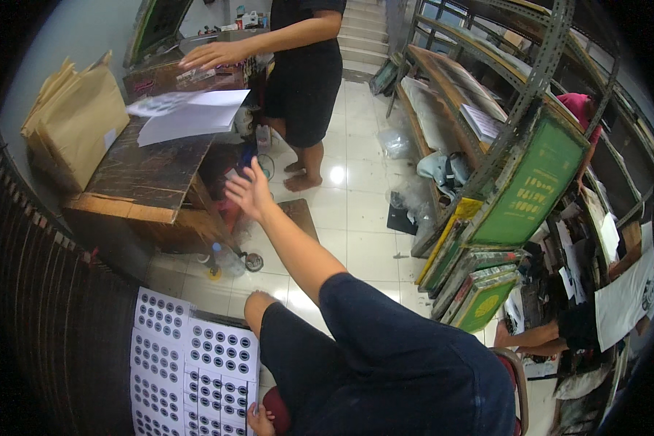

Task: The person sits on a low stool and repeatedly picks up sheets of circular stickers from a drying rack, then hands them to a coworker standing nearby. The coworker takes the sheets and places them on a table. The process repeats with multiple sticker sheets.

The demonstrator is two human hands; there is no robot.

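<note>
My right arm reaches out over the floor, and my right hand (250,192) is open, fingers spread and slightly blurred, with nothing seen in it. Beyond it, white paper sheets (196,120) lie over the dark wooden table (160,161); one printed sheet (166,104) at their left is smeared by motion. Low in the picture, my left hand (260,421) has its fingers curled at the edge of the white printed sheets (221,347), which carry rows of dark round marks. Part of this hand is cut off by the lower edge.
A co-worker's hand (214,55) stretches above the table's far end. Brown envelopes (76,120) stand on its left. Green framed screens (519,185) lean against a metal rack (541,65) at right. A plastic bottle (227,260) stands on the tiled floor; another person bends at far right.
</note>
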